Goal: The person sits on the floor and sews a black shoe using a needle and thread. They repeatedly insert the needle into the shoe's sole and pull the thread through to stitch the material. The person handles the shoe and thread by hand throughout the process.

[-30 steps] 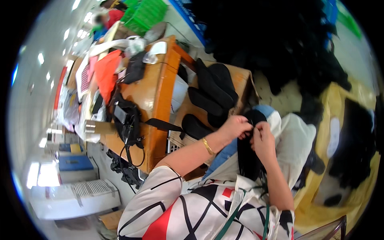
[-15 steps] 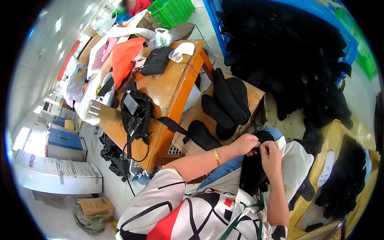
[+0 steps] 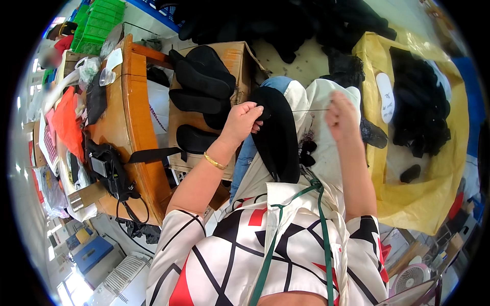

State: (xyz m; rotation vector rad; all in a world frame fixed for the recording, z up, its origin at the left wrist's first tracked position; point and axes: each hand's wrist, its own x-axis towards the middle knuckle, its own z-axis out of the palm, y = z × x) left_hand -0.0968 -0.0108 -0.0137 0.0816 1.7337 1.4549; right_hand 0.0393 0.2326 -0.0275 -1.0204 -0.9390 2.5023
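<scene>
Across my lap lies a long black sole-shaped fabric piece (image 3: 279, 135), its far end held up by my left hand (image 3: 244, 122). The fingers of that hand are pinched closed on its edge. A thin dark thread (image 3: 310, 110) runs straight and taut from the piece toward my right hand (image 3: 341, 116). My right hand is up over my right thigh, fingers drawn together on the thread, somewhat blurred; whether a needle is in them I cannot see. Small dark beads or trims (image 3: 307, 148) lie on my lap beside the piece.
Several similar black pieces (image 3: 201, 102) rest on a cardboard box (image 3: 236, 50) at my left, beside a wooden table (image 3: 133, 102) with a black bag (image 3: 109, 168). A yellow sack (image 3: 434, 204) at my right holds black pieces and a white insole (image 3: 385, 97). Black goods (image 3: 286, 25) are heaped ahead.
My view has swung to the right. Both hands were close together at the black piece; now my right hand has moved away to the right, drawing the thread taut.
</scene>
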